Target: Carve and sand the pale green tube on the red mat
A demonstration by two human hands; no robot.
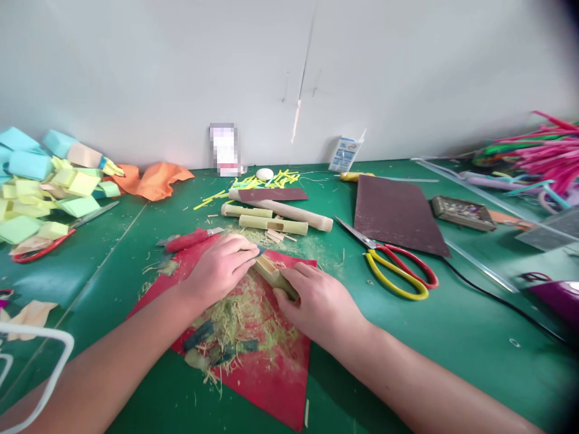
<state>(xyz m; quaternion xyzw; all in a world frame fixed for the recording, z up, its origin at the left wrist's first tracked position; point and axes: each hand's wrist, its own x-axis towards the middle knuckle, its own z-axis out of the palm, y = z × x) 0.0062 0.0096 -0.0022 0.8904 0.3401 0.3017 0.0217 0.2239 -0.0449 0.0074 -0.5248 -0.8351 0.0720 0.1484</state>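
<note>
My right hand [319, 298] is wrapped round a short bamboo tube [270, 271] that has a rectangular slot cut in its upper side. At the tube's far left end, the bent fingers of my left hand [226, 265] press down a small dark piece of sandpaper [257, 252], mostly covered by those fingers. Under both hands lies a red sheet [266, 386], strewn with pale shavings [239, 313] and dark worn scraps [199, 336]. A red-handled knife [190, 240] rests just beyond my left hand.
Beyond my hands lie another slotted bamboo piece [289, 226] and a pale wooden rod [298, 213]. Scissors [393, 265] lie at right beside a dark brown sheet [398, 214] and metal box [464, 213]. Coloured paper blocks [49, 181] are heaped at left; a black cable [497, 295] crosses the right.
</note>
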